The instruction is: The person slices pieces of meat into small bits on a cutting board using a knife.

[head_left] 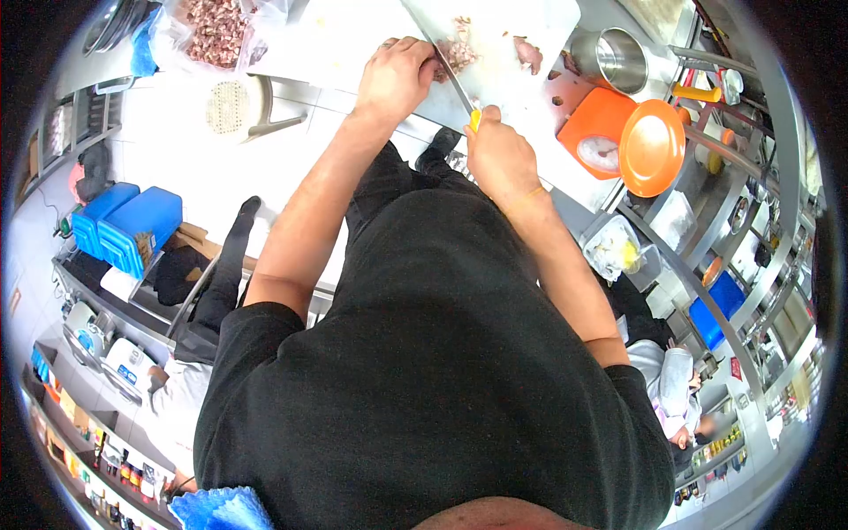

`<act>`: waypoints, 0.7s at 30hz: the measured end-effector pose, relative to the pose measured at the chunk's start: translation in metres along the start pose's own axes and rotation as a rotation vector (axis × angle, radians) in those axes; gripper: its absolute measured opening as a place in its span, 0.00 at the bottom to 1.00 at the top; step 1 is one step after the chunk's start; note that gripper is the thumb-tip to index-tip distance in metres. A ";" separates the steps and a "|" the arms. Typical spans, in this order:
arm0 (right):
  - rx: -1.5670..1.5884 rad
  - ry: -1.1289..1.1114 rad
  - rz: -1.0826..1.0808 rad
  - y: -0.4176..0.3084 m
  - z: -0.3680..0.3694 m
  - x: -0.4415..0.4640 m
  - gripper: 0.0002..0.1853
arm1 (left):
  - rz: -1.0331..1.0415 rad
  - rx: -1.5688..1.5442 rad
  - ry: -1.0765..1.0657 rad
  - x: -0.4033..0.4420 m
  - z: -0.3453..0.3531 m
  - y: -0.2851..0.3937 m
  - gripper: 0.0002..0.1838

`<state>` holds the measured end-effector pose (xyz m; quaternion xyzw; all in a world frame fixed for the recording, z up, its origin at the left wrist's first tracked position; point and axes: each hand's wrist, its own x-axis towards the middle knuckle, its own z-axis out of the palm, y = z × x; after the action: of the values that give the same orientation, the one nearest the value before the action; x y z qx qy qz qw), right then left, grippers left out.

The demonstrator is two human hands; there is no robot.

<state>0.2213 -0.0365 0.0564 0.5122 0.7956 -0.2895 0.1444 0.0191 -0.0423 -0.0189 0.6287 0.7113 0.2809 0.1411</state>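
Note:
My right hand [502, 157] is wrapped round the yellow handle of a kitchen knife [458, 86]. Its long blade slants up and left across the white cutting board [499, 93]. My left hand [395, 78] is closed, with curled fingers pressing a piece of meat [439, 74] against the board, right beside the blade; the fingers partly hide it. Small chopped bits of meat [461, 51] lie just past the blade. Farther right on the board rests a larger pinkish meat piece [528, 55], touched by neither hand.
To the right stand an orange scale [594, 124], an orange plate [652, 148] and a steel pot [618, 60]. A plastic bag of chopped meat [215, 34] sits at the upper left, above a stool [228, 110]. Other people [181, 397] are behind on both sides.

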 end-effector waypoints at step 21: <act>-0.014 -0.008 -0.001 -0.011 -0.003 -0.002 0.19 | -0.040 0.013 -0.013 -0.006 0.000 -0.010 0.09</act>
<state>0.2125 -0.0395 0.0638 0.5097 0.7972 -0.2861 0.1510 0.0122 -0.0482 -0.0256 0.6169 0.7247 0.2694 0.1475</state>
